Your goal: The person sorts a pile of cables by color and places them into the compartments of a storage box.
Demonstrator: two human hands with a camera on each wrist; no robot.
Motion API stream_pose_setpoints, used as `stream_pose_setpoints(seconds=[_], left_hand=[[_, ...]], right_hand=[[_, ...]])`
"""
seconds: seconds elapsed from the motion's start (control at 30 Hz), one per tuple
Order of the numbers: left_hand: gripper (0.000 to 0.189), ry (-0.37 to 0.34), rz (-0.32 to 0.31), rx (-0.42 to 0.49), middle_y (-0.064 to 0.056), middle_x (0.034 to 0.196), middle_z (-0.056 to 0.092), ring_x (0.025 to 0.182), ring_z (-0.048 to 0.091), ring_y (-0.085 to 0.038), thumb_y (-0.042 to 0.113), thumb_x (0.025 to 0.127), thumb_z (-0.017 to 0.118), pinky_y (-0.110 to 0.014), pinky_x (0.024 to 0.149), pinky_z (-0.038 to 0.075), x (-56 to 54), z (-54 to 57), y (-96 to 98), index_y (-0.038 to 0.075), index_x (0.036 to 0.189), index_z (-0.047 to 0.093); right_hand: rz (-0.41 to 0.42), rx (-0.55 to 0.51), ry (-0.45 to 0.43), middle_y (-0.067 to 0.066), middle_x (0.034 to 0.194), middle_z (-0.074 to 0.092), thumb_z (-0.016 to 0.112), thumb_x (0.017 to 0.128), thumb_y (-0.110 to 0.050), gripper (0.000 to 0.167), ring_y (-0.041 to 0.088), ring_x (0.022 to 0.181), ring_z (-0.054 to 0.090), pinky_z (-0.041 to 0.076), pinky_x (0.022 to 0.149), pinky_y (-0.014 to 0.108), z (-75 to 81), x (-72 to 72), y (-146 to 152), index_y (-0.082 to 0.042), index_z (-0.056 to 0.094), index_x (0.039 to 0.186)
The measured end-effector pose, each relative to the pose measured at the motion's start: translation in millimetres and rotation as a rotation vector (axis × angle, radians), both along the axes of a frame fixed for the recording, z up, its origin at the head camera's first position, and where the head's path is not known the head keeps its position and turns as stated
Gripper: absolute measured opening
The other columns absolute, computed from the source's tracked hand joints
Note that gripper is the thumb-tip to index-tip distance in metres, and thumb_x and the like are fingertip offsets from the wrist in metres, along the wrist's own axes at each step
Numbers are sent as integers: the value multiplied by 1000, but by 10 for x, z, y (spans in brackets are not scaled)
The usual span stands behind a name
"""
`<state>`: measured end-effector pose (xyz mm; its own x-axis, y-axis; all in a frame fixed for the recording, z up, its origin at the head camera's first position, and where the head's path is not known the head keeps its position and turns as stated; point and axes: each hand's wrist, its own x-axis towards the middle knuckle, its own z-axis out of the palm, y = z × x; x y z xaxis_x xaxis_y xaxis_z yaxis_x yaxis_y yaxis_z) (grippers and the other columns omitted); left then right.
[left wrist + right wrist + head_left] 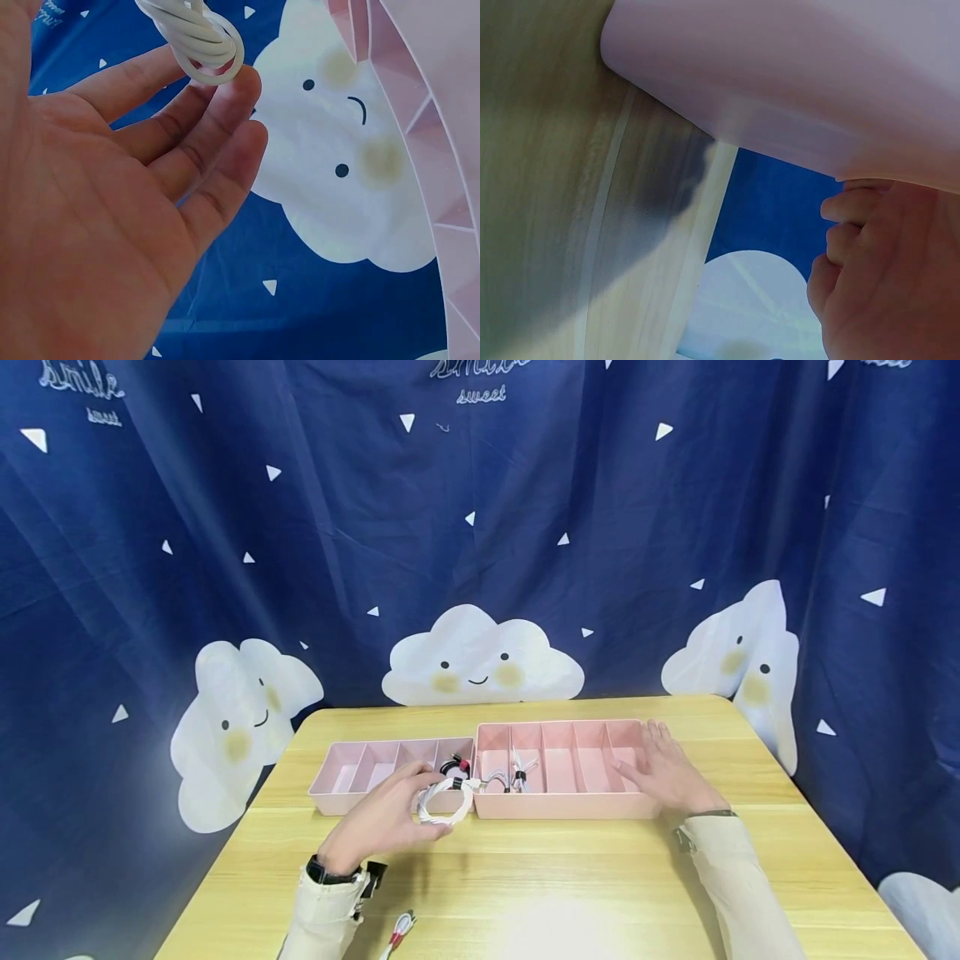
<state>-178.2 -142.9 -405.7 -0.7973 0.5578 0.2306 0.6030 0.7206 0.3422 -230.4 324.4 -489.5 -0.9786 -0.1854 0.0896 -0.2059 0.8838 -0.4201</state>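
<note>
A coiled white cable (467, 795) with a black tie is held between the thumb and fingers of my left hand (386, 814), over the front right of the lilac divided box (337, 804). In the left wrist view the loops of the white cable (199, 41) lie against the fingertips, the other fingers loosely bent. My right hand (670, 772) rests on the right end of the pink divided box (562, 807), thumb over the rim. In the right wrist view, the fingers of the right hand (889, 270) lie along the box's outer wall (780, 90).
A black cable (452, 766) with a red piece lies in the lilac box's right compartment. Tied light cables (520, 777) sit in the pink box's left compartments. Near the left sleeve, a white cable with a red tie (397, 935) lies on the wooden table (600, 877). A blue curtain (480, 552) hangs behind.
</note>
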Motion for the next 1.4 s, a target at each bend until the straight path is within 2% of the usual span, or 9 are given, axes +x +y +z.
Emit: stream_pose_setpoints(seconds=[0.13, 0.27, 0.43, 0.7, 0.87, 1.07, 1.23, 1.4], left_hand=[[63, -17, -7, 7, 6, 113, 58, 96, 55, -9, 42, 78, 86, -26, 83, 51, -49, 27, 47, 8, 129, 70], [65, -21, -13, 9, 6, 110, 58, 94, 54, -10, 43, 77, 86, -25, 80, 50, -96, 60, 94, 8, 129, 70], [59, 3, -38, 14, 4, 115, 61, 101, 60, -12, 41, 77, 86, -33, 91, 55, -156, 90, 153, 10, 126, 71], [55, -16, -104, 33, 0, 127, 63, 114, 64, -14, 39, 80, 86, -35, 100, 55, -243, 111, 238, 8, 124, 72], [54, -28, -121, 43, 0, 129, 63, 115, 63, -14, 37, 79, 85, -35, 99, 55, -289, 119, 296, 8, 123, 72], [62, -6, -125, 43, -6, 131, 64, 116, 64, -17, 38, 78, 85, -37, 99, 55, -328, 133, 359, 6, 129, 70], [58, 10, -120, 36, 0, 122, 64, 106, 62, -12, 40, 78, 84, -31, 91, 55, -355, 149, 414, 9, 126, 71], [51, -7, -90, 32, 6, 112, 61, 96, 59, -10, 42, 78, 84, -24, 81, 51, -374, 192, 478, 14, 119, 72]], right_hand=[[-2, -10, -6, 41, 165, 2, 49, 104, -56, 99, 59, 155, 1, 7, 126, 68, -12, 3, 11, 17, 11, 158], [-5, -18, -18, 40, 166, 1, 49, 104, -56, 99, 58, 155, -1, 6, 126, 68, -32, 1, 30, 17, 9, 158], [-8, -21, -19, 40, 166, 0, 50, 104, -55, 99, 57, 155, -1, 6, 126, 67, -36, -7, 45, 16, 8, 158], [-4, -40, -19, 39, 167, 1, 47, 102, -62, 103, 57, 156, -1, 6, 126, 67, -10, 7, 17, 15, 9, 159], [-2, -42, -20, 39, 166, 1, 48, 102, -63, 104, 57, 156, -1, 6, 126, 68, 6, 10, 6, 16, 9, 159], [-6, -28, -26, 38, 167, 1, 47, 102, -63, 104, 56, 156, -1, 5, 126, 67, 13, 14, 4, 16, 9, 158], [-8, -34, -31, 38, 167, 1, 47, 102, -63, 104, 55, 157, -1, 4, 127, 66, 11, 22, 2, 17, 10, 158], [-9, -48, -37, 38, 167, 0, 48, 102, -63, 105, 55, 157, -2, 4, 127, 66, 11, 24, -1, 17, 9, 158]])
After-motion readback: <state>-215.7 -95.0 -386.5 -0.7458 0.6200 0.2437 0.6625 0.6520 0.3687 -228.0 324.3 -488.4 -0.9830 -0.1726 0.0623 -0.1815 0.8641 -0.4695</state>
